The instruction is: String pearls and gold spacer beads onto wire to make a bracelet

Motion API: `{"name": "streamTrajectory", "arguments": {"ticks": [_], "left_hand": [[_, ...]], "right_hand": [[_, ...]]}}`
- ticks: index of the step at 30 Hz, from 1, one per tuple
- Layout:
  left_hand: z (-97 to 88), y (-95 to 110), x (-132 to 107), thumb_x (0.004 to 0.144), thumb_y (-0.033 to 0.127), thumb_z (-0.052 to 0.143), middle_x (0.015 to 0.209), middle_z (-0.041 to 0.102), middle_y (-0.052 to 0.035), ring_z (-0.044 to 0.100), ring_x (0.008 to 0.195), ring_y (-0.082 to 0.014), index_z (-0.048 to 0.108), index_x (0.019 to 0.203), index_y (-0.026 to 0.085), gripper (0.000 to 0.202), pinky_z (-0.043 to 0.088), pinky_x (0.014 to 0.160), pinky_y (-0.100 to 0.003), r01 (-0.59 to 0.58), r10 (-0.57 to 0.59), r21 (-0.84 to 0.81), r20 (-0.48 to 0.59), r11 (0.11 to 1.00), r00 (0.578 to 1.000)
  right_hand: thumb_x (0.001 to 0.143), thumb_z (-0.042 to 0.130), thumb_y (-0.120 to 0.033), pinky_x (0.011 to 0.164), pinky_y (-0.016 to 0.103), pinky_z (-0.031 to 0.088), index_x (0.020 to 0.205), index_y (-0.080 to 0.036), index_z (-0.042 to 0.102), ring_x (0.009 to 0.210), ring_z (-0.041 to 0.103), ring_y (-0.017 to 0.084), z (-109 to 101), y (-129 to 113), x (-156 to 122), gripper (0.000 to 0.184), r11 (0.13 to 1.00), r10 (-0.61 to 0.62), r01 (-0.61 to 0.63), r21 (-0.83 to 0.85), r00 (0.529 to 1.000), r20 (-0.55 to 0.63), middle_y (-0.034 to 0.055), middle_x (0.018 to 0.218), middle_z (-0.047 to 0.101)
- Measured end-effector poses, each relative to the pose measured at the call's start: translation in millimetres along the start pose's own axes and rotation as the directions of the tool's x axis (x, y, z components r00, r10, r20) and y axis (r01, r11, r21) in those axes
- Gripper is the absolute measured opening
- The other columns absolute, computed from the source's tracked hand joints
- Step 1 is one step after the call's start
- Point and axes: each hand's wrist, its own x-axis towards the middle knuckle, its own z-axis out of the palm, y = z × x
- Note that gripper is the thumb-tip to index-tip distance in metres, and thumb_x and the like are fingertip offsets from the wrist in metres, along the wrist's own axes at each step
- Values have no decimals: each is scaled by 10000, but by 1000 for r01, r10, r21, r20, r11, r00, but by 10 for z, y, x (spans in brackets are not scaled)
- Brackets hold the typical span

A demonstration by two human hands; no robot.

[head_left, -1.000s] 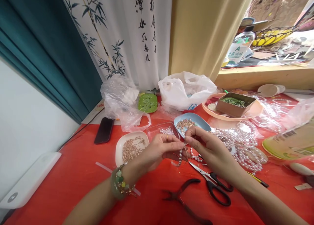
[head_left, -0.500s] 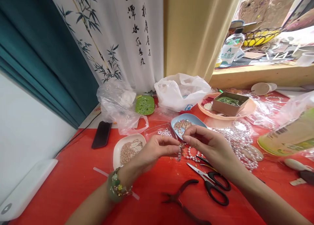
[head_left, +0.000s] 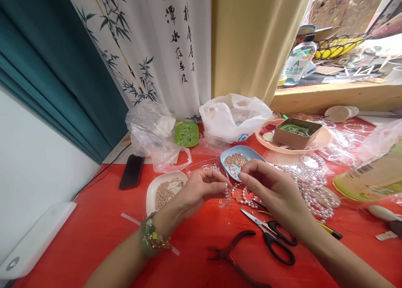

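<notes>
My left hand (head_left: 201, 189) pinches a short string of beads (head_left: 226, 196), which dangles from the fingertips over the red table. To its right, my right hand (head_left: 266, 181) has thumb and forefinger pressed together; whatever lies between them is too small to make out. Just beyond the right fingertips is a blue dish (head_left: 248, 152) of gold and clear beads. A clear tray (head_left: 191, 171) of pearl beads sits partly behind the left hand. Beside that hand stands a white dish (head_left: 152, 191) of tiny gold beads. Looped pearl strings (head_left: 243, 196) lie beneath the hands.
Black-handled scissors (head_left: 266, 233) and pliers (head_left: 230, 254) lie near the front. A heap of pearl strands (head_left: 314, 183) is at right, before a pink plate (head_left: 326, 143) with a tin (head_left: 297, 133). A phone (head_left: 132, 171) lies left; plastic bags (head_left: 235, 116) stand behind.
My hands have moved slightly apart, the right one shifting right. The bead string now hangs more plainly from the left fingertips. The view has shifted a little.
</notes>
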Motion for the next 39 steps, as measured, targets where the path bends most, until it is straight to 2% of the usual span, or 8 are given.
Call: {"name": "streamTrajectory", "arguments": {"ticks": [3, 7, 15, 20, 25, 30, 34, 39], "left_hand": [[-35, -30, 27, 560, 189, 765, 677, 581, 16, 539, 620, -79, 613, 636, 130, 180, 454, 654, -236, -32, 29, -60, -55, 998, 998], [-41, -70, 36, 593, 174, 748, 668, 556, 23, 542, 644, -78, 591, 641, 131, 169, 444, 674, -221, -27, 16, -126, -92, 992, 996], [35, -93, -11, 591, 183, 743, 659, 545, 18, 519, 629, -78, 586, 640, 122, 175, 417, 626, -208, -13, 0, -132, -96, 991, 995], [36, -74, -32, 629, 182, 719, 704, 553, 5, 533, 694, -97, 599, 690, 124, 147, 429, 691, -230, -22, 13, -121, -74, 992, 997], [33, -21, -30, 681, 227, 685, 745, 586, -2, 548, 686, -91, 611, 781, 139, 153, 436, 681, -224, -78, 75, -23, -114, 997, 991], [52, -17, -33, 599, 187, 735, 727, 597, -2, 545, 695, -116, 584, 739, 146, 209, 435, 668, -234, -170, 222, 260, -184, 950, 958], [37, -15, -35, 666, 253, 685, 746, 590, 2, 532, 714, -120, 590, 733, 164, 146, 420, 684, -233, -273, 394, 445, -207, 853, 895], [0, -17, -12, 666, 266, 680, 738, 610, -7, 539, 704, -127, 628, 731, 161, 134, 419, 709, -253, -210, 304, 418, -172, 884, 937]], "right_hand": [[791, 528, -254, 464, 218, 369, 682, -187, 488, 493, 451, 103, 99, 33, -54, 133, 967, -136, 132, -217, 991, -3, -25, 580, 493], [746, 592, -291, 444, 224, 386, 748, -142, 533, 489, 507, 114, 253, 83, -107, 161, 808, -350, 294, -511, 937, -13, 14, 635, 554], [822, 449, -198, 372, 215, 348, 681, -124, 573, 434, 542, 120, 361, 176, -110, 201, 634, -500, 317, -705, 864, -61, 20, 546, 555], [796, 472, -171, 455, 222, 420, 752, -141, 587, 496, 597, 131, 332, 205, -103, 127, 772, -408, 282, -569, 907, -103, 22, 593, 624], [770, 512, -209, 528, 238, 479, 744, -182, 572, 544, 606, 129, 203, 128, -46, 71, 994, -50, 45, -99, 997, -56, 3, 609, 643], [766, 546, -284, 585, 266, 500, 739, -181, 545, 613, 614, 136, 155, 113, 8, 106, 921, 173, -207, 329, 976, 132, 13, 641, 630], [740, 588, -268, 568, 249, 495, 713, -180, 552, 596, 601, 119, 182, 126, 11, 99, 906, 191, -223, 361, 974, 124, -6, 629, 607], [749, 580, -246, 532, 231, 468, 704, -183, 583, 575, 584, 117, 186, 87, -10, 77, 970, 138, -153, 187, 986, 90, -6, 619, 625]]}}
